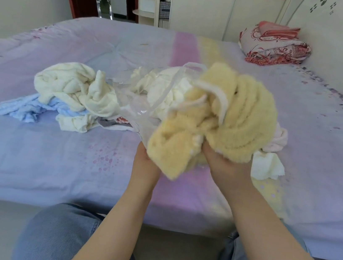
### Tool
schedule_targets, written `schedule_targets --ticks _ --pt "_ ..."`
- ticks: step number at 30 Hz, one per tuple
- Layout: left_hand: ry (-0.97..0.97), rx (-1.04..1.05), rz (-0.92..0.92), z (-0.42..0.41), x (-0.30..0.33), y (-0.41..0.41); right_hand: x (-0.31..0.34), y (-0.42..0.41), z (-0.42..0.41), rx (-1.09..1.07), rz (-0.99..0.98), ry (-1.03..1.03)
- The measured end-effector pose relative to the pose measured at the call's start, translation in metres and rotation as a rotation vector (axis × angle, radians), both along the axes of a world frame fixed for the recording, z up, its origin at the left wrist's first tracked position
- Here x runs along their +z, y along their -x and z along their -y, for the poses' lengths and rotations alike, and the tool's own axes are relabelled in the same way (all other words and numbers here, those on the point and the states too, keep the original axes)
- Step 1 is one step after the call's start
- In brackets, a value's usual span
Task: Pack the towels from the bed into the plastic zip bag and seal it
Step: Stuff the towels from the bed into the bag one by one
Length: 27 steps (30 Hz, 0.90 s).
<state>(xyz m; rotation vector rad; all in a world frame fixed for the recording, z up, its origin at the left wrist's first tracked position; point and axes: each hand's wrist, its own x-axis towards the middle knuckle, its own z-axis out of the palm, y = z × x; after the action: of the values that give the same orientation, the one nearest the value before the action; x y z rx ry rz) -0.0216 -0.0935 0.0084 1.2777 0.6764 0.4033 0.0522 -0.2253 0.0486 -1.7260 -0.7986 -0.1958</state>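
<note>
Bed (52, 157) carries a loose heap of cream towels (73, 87) and a blue towel (21, 106), well left of both hands, nearer the left. Clear zip bag (144, 112) lies just beyond the hands, mouth toward them, long axis running away, partly stuffed with cream cloth. Fluffy yellow towel (233, 121) bunched at the mouth: right hand (225, 164) grips it, left hand (146, 159) seems to hold the bag edge, fingers hidden.

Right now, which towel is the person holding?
The fluffy yellow towel, gripped by both the left hand and right hand at the plastic bag. The cream towel and blue towel lie untouched on the bed.
</note>
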Motion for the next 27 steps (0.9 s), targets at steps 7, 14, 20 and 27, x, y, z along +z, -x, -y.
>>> schedule_targets --ticks 7,14,20,27 --pt "-0.212 -0.015 0.057 -0.007 -0.005 0.005 -0.012 -0.048 -0.052 -0.080 0.309 0.873" --pt "-0.360 -0.042 -0.057 -0.003 -0.009 0.008 0.001 -0.039 -0.044 -0.253 0.275 1.177" --pt "-0.408 -0.070 -0.117 0.001 -0.004 0.011 -0.011 -0.059 -0.097 -0.004 0.104 1.208" --pt "-0.382 -0.106 0.016 -0.007 -0.003 0.014 -0.045 -0.138 -0.150 0.031 -0.153 0.927"
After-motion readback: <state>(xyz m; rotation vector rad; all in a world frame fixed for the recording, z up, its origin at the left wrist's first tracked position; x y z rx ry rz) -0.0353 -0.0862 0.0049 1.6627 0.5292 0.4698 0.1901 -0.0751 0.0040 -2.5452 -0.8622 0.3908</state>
